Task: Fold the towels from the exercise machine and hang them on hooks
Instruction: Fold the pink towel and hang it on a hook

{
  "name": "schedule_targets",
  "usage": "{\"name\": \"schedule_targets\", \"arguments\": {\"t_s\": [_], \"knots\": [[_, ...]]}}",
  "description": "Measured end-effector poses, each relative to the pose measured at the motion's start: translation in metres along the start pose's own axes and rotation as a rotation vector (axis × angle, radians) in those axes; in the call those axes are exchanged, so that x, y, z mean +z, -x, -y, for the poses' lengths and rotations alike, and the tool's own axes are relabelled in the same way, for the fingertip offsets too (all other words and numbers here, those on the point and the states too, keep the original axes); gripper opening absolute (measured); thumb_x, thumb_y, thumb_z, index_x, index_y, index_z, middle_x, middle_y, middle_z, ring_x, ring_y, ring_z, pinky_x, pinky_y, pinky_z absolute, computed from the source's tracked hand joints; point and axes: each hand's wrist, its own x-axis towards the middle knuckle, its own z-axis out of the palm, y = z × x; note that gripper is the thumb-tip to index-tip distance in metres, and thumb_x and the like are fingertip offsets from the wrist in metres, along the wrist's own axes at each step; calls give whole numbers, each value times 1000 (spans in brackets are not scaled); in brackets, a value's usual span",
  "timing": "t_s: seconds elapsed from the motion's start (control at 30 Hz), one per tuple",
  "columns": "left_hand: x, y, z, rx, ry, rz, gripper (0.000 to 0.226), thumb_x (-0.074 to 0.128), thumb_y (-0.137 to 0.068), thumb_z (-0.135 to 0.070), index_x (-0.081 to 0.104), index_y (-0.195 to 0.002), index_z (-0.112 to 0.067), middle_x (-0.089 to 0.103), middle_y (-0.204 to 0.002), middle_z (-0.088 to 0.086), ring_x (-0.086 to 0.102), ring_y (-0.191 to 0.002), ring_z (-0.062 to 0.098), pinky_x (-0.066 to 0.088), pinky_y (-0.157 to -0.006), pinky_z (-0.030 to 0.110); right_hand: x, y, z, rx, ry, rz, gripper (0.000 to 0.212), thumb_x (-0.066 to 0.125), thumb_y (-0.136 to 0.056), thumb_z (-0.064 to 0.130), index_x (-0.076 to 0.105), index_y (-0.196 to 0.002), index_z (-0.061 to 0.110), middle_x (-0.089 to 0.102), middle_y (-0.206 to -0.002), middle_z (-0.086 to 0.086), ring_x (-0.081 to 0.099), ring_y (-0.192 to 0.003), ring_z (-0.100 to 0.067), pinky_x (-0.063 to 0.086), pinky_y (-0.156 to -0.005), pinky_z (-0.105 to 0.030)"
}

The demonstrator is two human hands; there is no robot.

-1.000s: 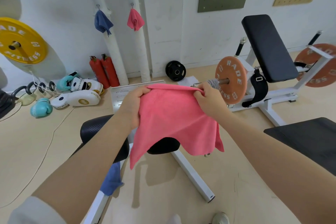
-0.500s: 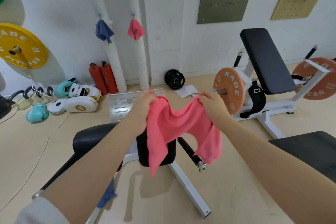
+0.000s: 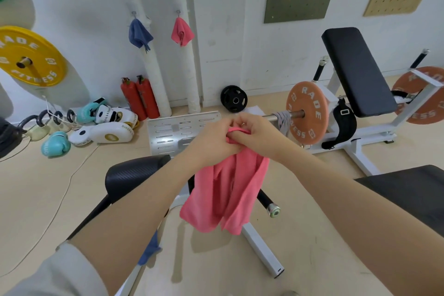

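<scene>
Pink towel [image 3: 225,190] between both hands

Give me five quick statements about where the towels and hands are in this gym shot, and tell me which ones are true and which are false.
1. Both hands hold the pink towel at its top edge. True: the left hand and right hand meet there, and the cloth hangs below them.
2. A blue towel hangs on a wall hook. True.
3. The towel on the hook beside it is green. False: that hanging towel is pink.
4. The two red fire extinguishers lie flat on the floor. False: they stand upright against the wall.
5. The weight plate nearest the hands is yellow. False: it is orange; the yellow plate is far left.
</scene>
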Motion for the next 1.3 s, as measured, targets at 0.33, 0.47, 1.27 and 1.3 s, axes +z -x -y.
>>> {"name": "schedule_targets", "arguments": {"t_s": [0.33,0.47,1.27,1.3], "knots": [[-36,22,27,-14,187,-587,23,59,-78,2,66,-94,-13,57,-76,-18,52,-67,-16,39,-64,2,5,3,-9,85,77,65,16,52,-86,5,51,-70,7,38,-58,3,36,-47,-1,31,-53,-19],[-41,37,59,-202,262,-757,20,54,-84,-3,62,-98,-14,55,-79,-17,52,-71,-10,40,-64,2,11,7,-29,162,95,33,23,44,-94,20,57,-94,1,59,-81,-21,55,-72,-27,44,-71,-38],[15,31,37,-183,455,-83,15,62,-88,-20,67,-74,-21,62,-69,-2,56,-65,4,46,-65,15,-20,32,-31,56,225,61,26,53,-93,24,63,-78,5,49,-59,2,42,-55,-7,32,-54,-21],[17,29,36,-195,489,-112,17,61,-88,-18,67,-72,-22,63,-67,-6,56,-63,1,46,-62,12,-28,35,-36,68,227,73,29,52,-94,25,62,-78,3,49,-61,-2,42,-56,-11,31,-54,-22]]}}
